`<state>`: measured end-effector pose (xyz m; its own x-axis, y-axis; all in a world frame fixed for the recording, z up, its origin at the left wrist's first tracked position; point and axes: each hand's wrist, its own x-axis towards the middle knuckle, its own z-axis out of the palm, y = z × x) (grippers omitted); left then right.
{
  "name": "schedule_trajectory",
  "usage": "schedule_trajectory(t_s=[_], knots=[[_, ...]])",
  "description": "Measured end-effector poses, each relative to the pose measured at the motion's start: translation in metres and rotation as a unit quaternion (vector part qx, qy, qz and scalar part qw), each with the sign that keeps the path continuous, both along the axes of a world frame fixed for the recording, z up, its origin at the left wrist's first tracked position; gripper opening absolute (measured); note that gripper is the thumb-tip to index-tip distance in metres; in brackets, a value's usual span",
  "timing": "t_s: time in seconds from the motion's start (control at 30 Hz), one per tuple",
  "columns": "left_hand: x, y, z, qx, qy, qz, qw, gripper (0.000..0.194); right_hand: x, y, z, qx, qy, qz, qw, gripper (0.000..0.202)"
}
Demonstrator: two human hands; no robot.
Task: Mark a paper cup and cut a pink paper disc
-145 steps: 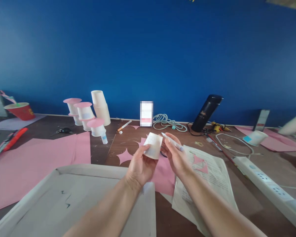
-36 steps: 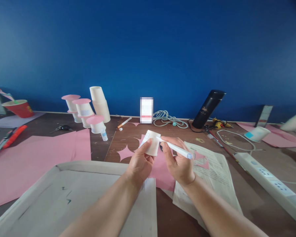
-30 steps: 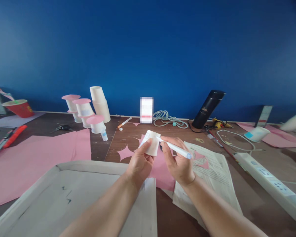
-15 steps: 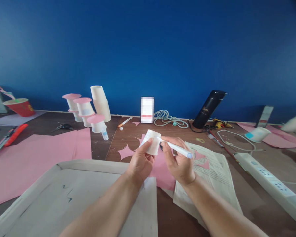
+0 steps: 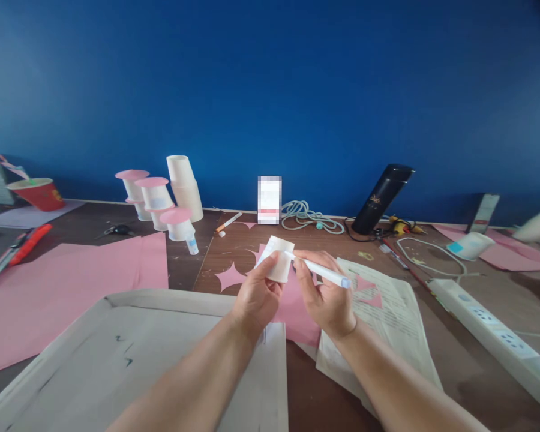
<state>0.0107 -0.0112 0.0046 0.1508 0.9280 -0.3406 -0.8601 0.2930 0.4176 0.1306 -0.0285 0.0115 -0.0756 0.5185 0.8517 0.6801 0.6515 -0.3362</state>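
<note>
A white paper cup (image 5: 279,263) is tilted in my left hand (image 5: 260,295), whose thumb lies along its side. My right hand (image 5: 328,294) grips a white marker (image 5: 324,273) with a pale blue end. The marker's tip is at the cup's side; I cannot tell whether it touches. Pink paper (image 5: 297,312) lies beneath both hands, with cut-out scraps (image 5: 231,277) to the left. To my right hand's right, a printed sheet (image 5: 387,318) carries small pink offcuts.
At the back left stand several white cups (image 5: 156,197) topped with pink discs, beside stacked cups (image 5: 184,186). A white box lid (image 5: 171,360) fills the front left. A black flask (image 5: 382,198), a cable (image 5: 315,219) and a power strip (image 5: 490,336) are rightward.
Both hands, the cup and the marker stay almost in place. The view has shifted very slightly.
</note>
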Motion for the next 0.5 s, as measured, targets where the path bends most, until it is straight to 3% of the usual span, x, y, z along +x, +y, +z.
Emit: schedule_trajectory(t_s=[0.5], knots=[[-0.0007,0.0011,-0.0029,0.012,-0.007,-0.002,1.000,0.015,-0.0015,-0.0017,0.0015,-0.002,-0.001,0.009,1.000,0.022]])
